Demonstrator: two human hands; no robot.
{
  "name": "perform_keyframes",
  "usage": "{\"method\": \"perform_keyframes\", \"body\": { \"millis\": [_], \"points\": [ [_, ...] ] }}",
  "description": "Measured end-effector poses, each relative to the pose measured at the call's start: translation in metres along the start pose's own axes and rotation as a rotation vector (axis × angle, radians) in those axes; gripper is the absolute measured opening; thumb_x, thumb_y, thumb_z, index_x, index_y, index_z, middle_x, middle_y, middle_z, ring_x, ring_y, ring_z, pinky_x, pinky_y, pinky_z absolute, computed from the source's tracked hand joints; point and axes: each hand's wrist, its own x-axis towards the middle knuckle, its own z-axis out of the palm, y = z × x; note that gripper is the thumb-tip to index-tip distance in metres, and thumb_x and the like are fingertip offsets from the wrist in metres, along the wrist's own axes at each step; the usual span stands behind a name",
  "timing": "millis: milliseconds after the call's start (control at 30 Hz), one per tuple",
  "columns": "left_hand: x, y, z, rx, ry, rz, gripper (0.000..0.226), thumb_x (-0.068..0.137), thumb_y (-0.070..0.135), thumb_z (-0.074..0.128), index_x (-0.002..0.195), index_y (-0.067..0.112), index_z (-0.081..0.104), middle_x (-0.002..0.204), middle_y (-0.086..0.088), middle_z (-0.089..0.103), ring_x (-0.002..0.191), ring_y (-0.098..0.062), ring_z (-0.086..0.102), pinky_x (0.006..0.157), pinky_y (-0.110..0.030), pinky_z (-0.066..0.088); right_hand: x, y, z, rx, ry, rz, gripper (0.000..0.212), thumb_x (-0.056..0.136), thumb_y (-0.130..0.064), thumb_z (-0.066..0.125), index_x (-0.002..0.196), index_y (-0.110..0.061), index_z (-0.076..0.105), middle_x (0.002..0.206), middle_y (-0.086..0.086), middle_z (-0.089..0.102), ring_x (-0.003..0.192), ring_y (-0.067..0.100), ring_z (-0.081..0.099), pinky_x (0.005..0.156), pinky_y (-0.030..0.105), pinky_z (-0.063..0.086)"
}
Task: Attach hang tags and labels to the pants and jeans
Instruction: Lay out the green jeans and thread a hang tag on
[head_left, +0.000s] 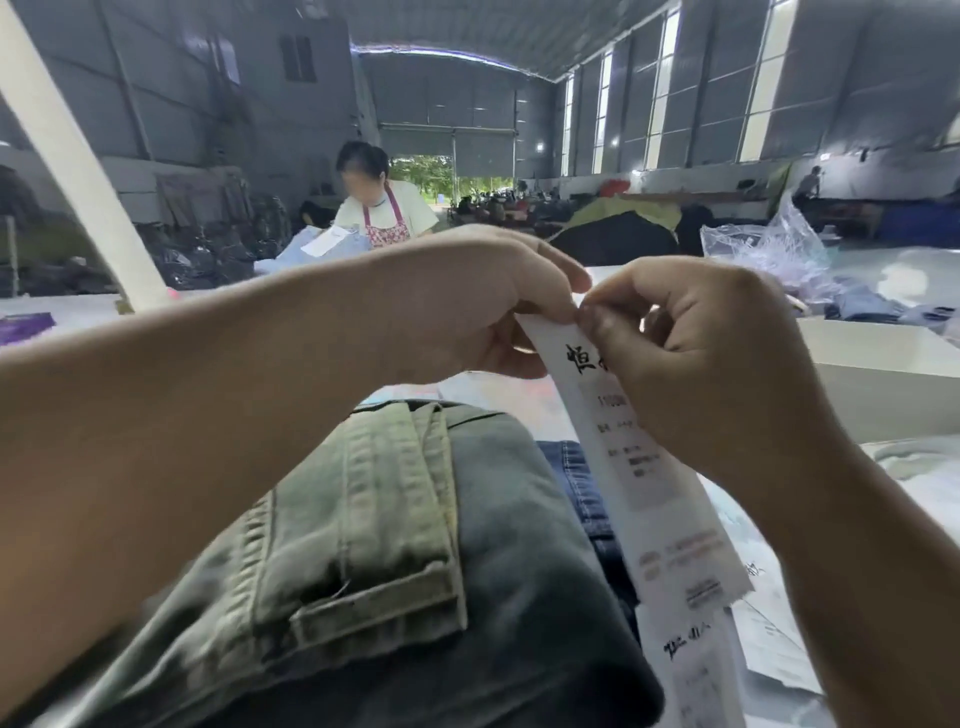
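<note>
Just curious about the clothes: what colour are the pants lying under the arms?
Faded olive green pants, clearest in the head view.

My forearms are raised in front of me; my left hand (467, 301) and right hand (696, 353) meet fingertip to fingertip, both pinching.

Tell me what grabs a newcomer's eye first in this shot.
Front and centre, the left hand and right hand pinch the top of a long white printed label held up in the air. Below it lies a pair of green pants; a person in an apron works behind.
</note>
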Motion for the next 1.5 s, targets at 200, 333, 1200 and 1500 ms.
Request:
{"method": "perform_keyframes", "body": {
  "millis": [200, 333, 1200, 1500],
  "points": [
    [-0.052, -0.017, -0.01, 0.037, -0.085, -0.092, 0.023, 0.086, -0.01, 0.054, 0.099, 0.007, 0.063, 0.079, -0.013, 0.067, 0.068, -0.022, 0.066, 0.072, -0.035, 0.056, -0.022, -0.037, 0.002, 0.026, -0.232, 0.067, 0.018, 0.083, -0.016, 0.062, 0.066, -0.019, 0.066, 0.056, -0.009, 0.061, 0.056, -0.001, 0.06, 0.037, 0.009, 0.037],
    [-0.08, -0.026, -0.016, 0.079, -0.099, -0.106, 0.022, 0.085, -0.01, 0.058, 0.094, 0.008, 0.066, 0.08, -0.014, 0.068, 0.072, -0.026, 0.067, 0.072, -0.037, 0.056, -0.039, -0.054, 0.009, 0.021, -0.319, 0.074, 0.014, 0.08, -0.02, 0.059, 0.067, -0.02, 0.064, 0.063, -0.01, 0.064, 0.057, 0.002, 0.059, 0.037, 0.012, 0.039],
    [-0.136, -0.03, -0.035, 0.437, -0.244, -0.029, 0.041, 0.074, -0.011, 0.053, 0.1, 0.013, 0.073, 0.097, -0.001, 0.075, 0.079, -0.005, 0.068, 0.073, -0.018, 0.052, -0.099, -0.091, 0.015, -0.125, -0.193, -0.078, 0.015, 0.081, -0.031, 0.056, 0.069, -0.023, 0.06, 0.066, -0.014, 0.057, 0.054, 0.011, 0.053, 0.049, 0.033, 0.048],
    [-0.136, -0.035, -0.036, 0.486, -0.192, 0.022, 0.031, 0.062, 0.024, 0.066, 0.091, 0.022, 0.077, 0.106, -0.007, 0.074, 0.103, -0.028, 0.068, 0.099, -0.047, 0.048, -0.103, -0.091, 0.021, -0.189, -0.11, -0.113, 0.014, 0.077, -0.024, 0.061, 0.066, -0.021, 0.053, 0.064, -0.012, 0.053, 0.048, 0.014, 0.049, 0.042, 0.029, 0.044]
  ]
}}
